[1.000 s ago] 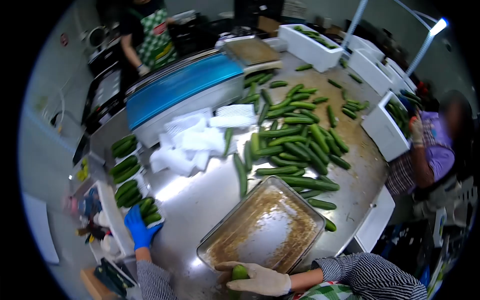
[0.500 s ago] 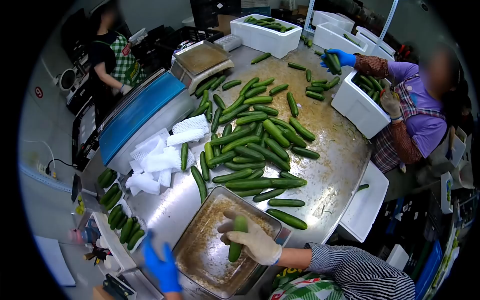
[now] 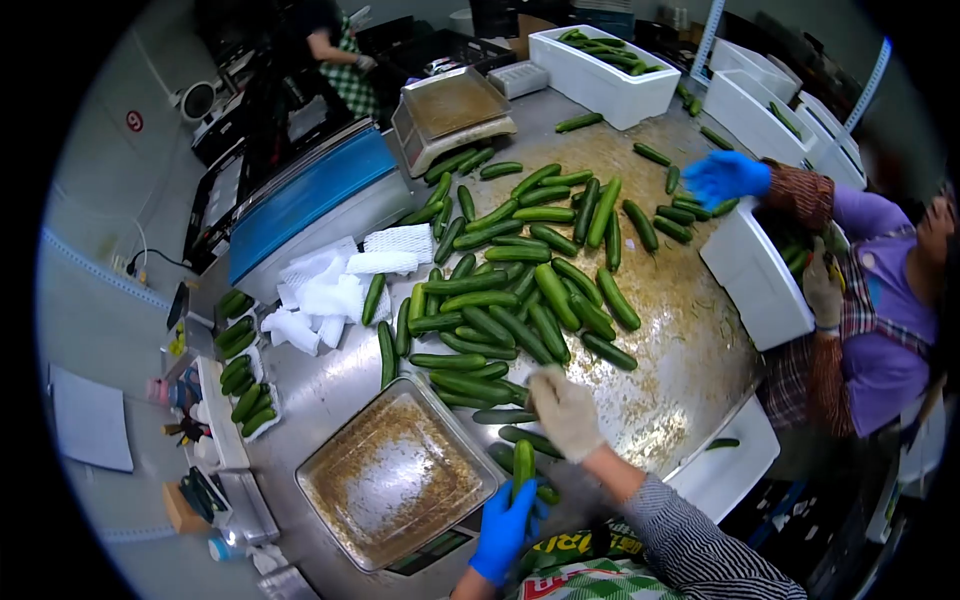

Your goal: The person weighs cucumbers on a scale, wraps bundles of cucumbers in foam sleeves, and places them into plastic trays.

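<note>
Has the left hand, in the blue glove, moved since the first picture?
Yes, rightward in view: the left hand was left of the metal tray; now it is right of it, holding a cucumber.

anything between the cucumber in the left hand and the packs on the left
Yes, the metal tray lies between the cucumber in the left hand and the packs; nothing else visible does.

Spotting glossy, smooth cucumber (image 3: 523,462) in rubbery blue left fingers (image 3: 498,505)! Beside them, stained metal tray (image 3: 395,470); beyond, shiny metal bench (image 3: 672,405), matt textured netting (image 3: 330,298).
</note>
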Demonstrator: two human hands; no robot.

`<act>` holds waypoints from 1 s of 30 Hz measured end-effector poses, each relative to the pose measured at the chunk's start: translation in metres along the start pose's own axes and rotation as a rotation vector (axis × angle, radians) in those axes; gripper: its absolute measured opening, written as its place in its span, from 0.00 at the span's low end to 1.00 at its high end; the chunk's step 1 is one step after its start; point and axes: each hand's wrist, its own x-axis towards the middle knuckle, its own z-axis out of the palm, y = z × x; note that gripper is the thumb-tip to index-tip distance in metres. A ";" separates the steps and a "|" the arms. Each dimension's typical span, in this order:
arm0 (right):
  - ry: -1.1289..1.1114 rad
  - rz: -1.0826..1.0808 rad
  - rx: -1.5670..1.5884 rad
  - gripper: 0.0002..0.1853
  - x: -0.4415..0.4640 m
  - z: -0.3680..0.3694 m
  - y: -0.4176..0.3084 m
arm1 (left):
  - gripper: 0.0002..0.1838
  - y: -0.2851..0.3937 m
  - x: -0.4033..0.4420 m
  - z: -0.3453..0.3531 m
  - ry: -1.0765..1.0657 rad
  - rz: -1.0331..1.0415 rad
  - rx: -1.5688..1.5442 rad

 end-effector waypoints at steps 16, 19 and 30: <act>-0.336 -0.214 -0.644 0.33 0.224 0.033 0.024 | 0.20 0.034 0.083 0.039 0.260 0.194 -0.339; -0.172 -0.602 -0.720 0.38 0.233 0.031 0.016 | 0.18 0.044 0.107 0.037 0.278 0.219 -0.430; -0.329 -0.489 -0.894 0.33 0.291 0.047 0.004 | 0.12 0.070 0.142 0.025 0.331 0.303 -0.566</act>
